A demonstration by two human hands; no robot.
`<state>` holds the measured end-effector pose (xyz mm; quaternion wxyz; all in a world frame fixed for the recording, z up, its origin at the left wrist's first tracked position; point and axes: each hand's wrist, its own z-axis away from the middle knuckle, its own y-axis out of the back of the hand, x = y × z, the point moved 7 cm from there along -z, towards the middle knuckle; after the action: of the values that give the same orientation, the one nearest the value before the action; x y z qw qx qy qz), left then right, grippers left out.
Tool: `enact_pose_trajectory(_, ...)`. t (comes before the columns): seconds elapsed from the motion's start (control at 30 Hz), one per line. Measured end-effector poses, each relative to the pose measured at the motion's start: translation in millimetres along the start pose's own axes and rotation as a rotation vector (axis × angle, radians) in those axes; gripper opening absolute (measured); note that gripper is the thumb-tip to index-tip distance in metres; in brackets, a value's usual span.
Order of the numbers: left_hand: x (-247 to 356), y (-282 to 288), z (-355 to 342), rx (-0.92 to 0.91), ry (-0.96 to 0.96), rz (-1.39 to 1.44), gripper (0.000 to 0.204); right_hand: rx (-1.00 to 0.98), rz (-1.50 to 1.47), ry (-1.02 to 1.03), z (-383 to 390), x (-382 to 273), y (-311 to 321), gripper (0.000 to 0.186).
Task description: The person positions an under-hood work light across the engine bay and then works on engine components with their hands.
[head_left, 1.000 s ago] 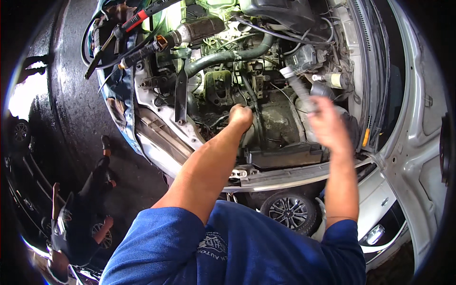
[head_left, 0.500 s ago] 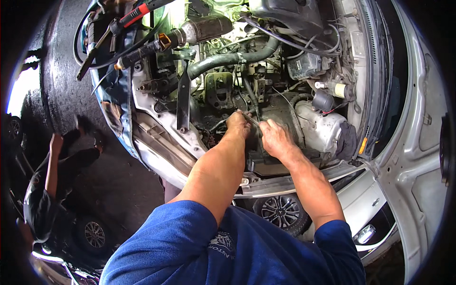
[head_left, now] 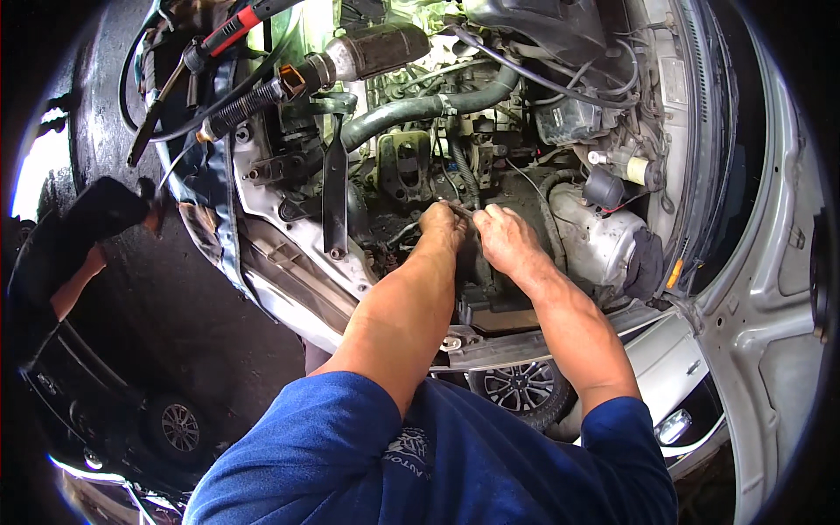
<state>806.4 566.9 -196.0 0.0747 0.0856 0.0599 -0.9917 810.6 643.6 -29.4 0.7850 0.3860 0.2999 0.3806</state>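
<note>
Deep in the open engine bay, my left hand (head_left: 442, 226) and right hand (head_left: 506, 238) work side by side with their fingers closed. A thin, dark, rod-like piece (head_left: 458, 209) runs between my fingertips, and both hands grip it. Its kind is too small to make out. Just beyond them a ribbed black hose (head_left: 465, 168) comes down from the engine. To the left of it stands a dirty metal bracket (head_left: 403, 166). My fingers hide whatever lies directly under them.
A thick black hose (head_left: 398, 115) crosses the bay. On the left are a flat dark bar (head_left: 336, 197) and a red-handled tool (head_left: 232, 37). A pale round housing (head_left: 591, 234) and an orange-handled tool (head_left: 675, 274) lie right. A person (head_left: 83, 236) is at far left.
My right hand has shifted slightly upward and tilted, still gripping the thin piece. My left hand has barely moved. The person at far left has changed position, and the view has shifted a little.
</note>
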Motion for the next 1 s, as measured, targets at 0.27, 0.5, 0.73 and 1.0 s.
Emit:
enact_pose_trajectory(0.27, 5.3, -2.1, 14.9, 0.024, -0.015, -0.124, 0.020, -0.056, 0.053, 0.029, -15.4, -1.0, 5.4, 0.016)
enact_pose_trajectory(0.5, 11.5, 1.8, 5.4, 0.054, -0.027, -0.165, 0.017, -0.080, -0.007, -0.010, -18.9, -3.6, 2.4, 0.020)
enact_pose_trajectory(0.73, -4.2, 1.5, 8.4, -0.014, -0.079, -0.412, 0.024, -0.345, -0.380, -0.422, -14.2, 2.4, -8.0, 0.026)
enact_pose_trajectory(1.0, 10.2, -3.5, -20.3, -0.020, -0.037, -0.563, 0.017, -0.129, 0.003, 0.007, -10.1, -24.0, 24.0, 0.025)
